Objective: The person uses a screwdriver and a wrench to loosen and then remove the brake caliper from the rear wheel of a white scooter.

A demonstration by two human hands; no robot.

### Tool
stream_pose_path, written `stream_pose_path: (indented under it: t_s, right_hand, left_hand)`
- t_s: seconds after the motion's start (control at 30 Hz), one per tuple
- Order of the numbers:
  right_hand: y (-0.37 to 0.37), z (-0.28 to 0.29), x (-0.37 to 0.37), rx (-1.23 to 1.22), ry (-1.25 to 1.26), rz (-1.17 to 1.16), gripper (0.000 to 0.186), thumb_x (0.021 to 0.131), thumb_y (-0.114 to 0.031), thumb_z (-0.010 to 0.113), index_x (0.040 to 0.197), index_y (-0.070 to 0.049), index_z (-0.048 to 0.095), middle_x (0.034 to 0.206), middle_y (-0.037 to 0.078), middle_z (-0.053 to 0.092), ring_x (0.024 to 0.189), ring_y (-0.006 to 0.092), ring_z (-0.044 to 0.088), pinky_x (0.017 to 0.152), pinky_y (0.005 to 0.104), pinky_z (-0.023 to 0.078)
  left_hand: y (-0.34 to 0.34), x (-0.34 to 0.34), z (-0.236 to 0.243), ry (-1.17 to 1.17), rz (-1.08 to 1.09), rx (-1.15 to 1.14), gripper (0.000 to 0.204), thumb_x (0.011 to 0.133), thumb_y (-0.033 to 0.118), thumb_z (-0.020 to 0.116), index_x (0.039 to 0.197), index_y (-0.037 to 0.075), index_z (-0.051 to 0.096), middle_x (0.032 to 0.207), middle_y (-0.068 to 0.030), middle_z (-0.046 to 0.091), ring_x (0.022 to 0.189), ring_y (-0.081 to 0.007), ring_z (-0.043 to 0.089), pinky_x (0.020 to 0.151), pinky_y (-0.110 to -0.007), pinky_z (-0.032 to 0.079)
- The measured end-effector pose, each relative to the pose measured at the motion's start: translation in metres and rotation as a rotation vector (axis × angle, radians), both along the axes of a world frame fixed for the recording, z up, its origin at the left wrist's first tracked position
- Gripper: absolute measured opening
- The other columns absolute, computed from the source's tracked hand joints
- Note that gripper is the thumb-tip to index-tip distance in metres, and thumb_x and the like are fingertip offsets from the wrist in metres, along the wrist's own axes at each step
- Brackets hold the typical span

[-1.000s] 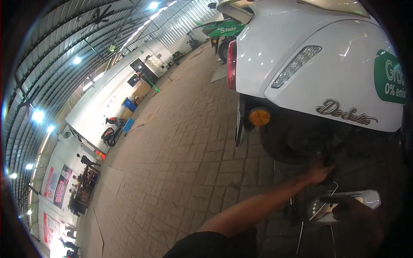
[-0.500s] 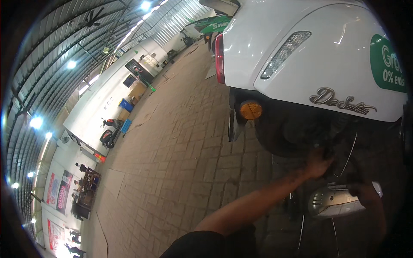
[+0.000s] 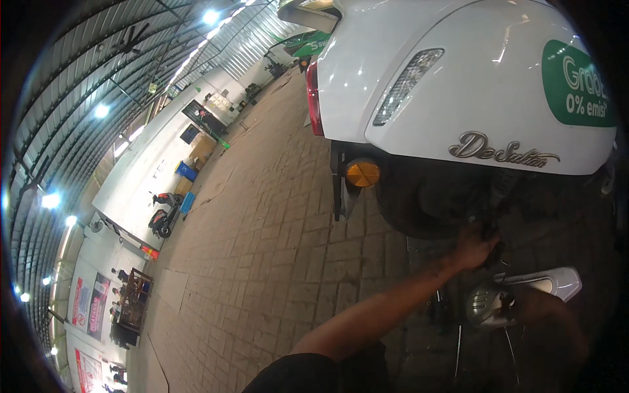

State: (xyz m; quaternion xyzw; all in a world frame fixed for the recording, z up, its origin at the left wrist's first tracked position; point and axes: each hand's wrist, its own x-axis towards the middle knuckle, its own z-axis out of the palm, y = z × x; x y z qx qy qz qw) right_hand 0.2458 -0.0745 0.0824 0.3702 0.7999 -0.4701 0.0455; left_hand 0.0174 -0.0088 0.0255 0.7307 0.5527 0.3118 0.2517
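Note:
Below the white body [image 3: 419,85] of a scooter, my left hand [image 3: 477,246] is at the rear wheel [image 3: 409,209], beside its hub. Its fingers are curled round a dark part that shadow hides. Down to the right, my right hand [image 3: 532,306] is over a silver and white cover [image 3: 481,306] lying on the paving. Motion and dimness blur its fingers, so I cannot tell whether they hold or touch anything. An orange round reflector [image 3: 362,173] hangs left of the wheel.
Thin metal rods [image 3: 458,350] lie on the brick paving [image 3: 288,262] near the cover. Farther left are a parked scooter [image 3: 164,216], a blue bin [image 3: 186,171] and a table [image 3: 134,298] along the white wall. A green vehicle [image 3: 308,44] stands behind.
My right hand has moved down and left over the cover; a thin rod seen upright near it has gone from that place. My left hand stays by the hub. The view has shifted slightly.

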Motion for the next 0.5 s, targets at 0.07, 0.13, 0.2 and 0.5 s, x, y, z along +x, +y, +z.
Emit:
stream_pose_path:
  t_s: [0.07, 0.13, 0.2, 0.5]
  right_hand:
    - [0.013, -0.031, -0.003, -0.086, 0.282, -0.518, 0.062, 0.085, -0.008, 0.064, 0.141, 0.002, 0.04, 0.101, 0.01, 0.068, 0.076, 0.0138, 0.06, 0.066, 0.0291, 0.051]
    - [0.016, -0.018, 0.012, -0.343, 0.557, -0.691, 0.063, 0.084, -0.007, 0.064, 0.142, 0.0, 0.041, 0.106, 0.012, 0.067, 0.076, 0.0136, 0.058, 0.068, 0.0289, 0.051]
    - [0.01, 0.001, 0.017, -0.338, 0.596, -0.447, 0.064, 0.084, -0.007, 0.065, 0.143, -0.002, 0.04, 0.111, 0.014, 0.065, 0.084, 0.0155, 0.062, 0.074, 0.0305, 0.052]
    - [0.018, -0.017, 0.03, -0.353, 0.691, -0.624, 0.068, 0.082, -0.01, 0.067, 0.142, 0.001, 0.036, 0.115, 0.014, 0.064, 0.097, 0.0209, 0.065, 0.08, 0.0353, 0.055]
  left_hand:
    - [-0.003, 0.005, 0.011, -0.067, 0.032, -0.055, 0.05, 0.09, 0.043, 0.058, 0.118, 0.001, 0.059, 0.11, -0.0264, 0.063, 0.105, -0.044, 0.059, 0.088, -0.048, 0.046]
    - [-0.005, 0.006, 0.012, -0.137, 0.053, -0.061, 0.05, 0.09, 0.043, 0.058, 0.118, 0.001, 0.059, 0.11, -0.0267, 0.063, 0.105, -0.0441, 0.059, 0.089, -0.047, 0.046]
    - [-0.004, 0.006, 0.009, -0.176, 0.044, -0.043, 0.05, 0.09, 0.043, 0.058, 0.117, 0.001, 0.059, 0.109, -0.0271, 0.063, 0.104, -0.0444, 0.059, 0.088, -0.047, 0.046]
    - [0.005, 0.011, 0.002, -0.09, 0.049, 0.05, 0.047, 0.09, 0.042, 0.059, 0.111, 0.0, 0.063, 0.1, -0.0256, 0.066, 0.098, -0.0435, 0.062, 0.084, -0.047, 0.048]
